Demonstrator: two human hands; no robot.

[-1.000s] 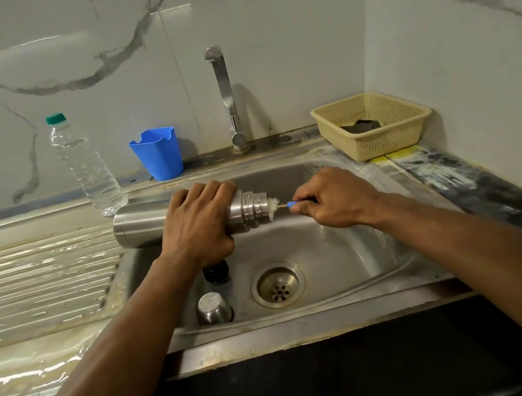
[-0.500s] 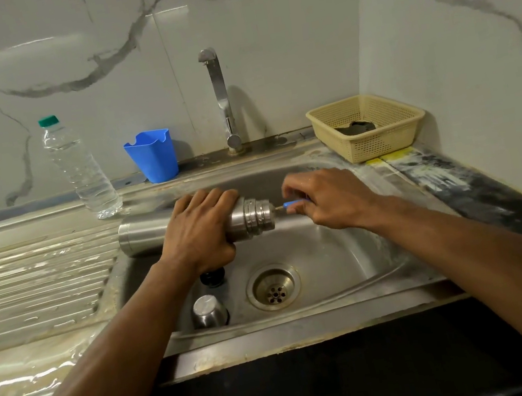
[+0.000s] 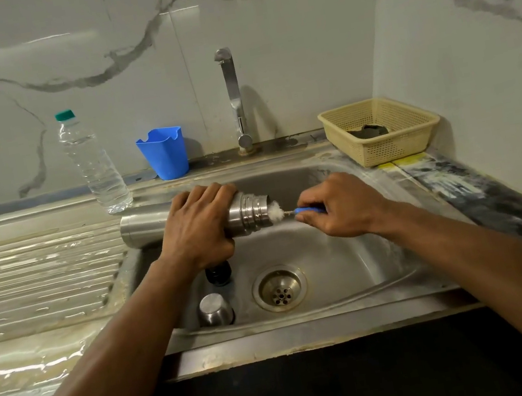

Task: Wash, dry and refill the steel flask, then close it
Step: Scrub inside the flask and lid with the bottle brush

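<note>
The steel flask (image 3: 143, 226) lies on its side above the sink (image 3: 361, 271), its open mouth pointing right. My left hand (image 3: 199, 229) grips its middle from above. My right hand (image 3: 340, 205) holds the blue handle of a bottle brush (image 3: 277, 211); white bristles show at the flask's mouth and the rest of the brush is inside. In the basin below lie the steel cup lid (image 3: 214, 311) upside down and a black stopper (image 3: 218, 273), partly hidden by my left hand.
A clear plastic water bottle (image 3: 91, 164) with a green cap and a blue plastic holder (image 3: 164, 153) stand behind the sink beside the tap (image 3: 234, 98). A beige basket (image 3: 382, 129) sits at the right corner. A ridged drainboard (image 3: 35, 280) extends left.
The brush went deep into the flask half a second ago and has now come back out, so its white bristles show at the mouth again. The flask stays held level.
</note>
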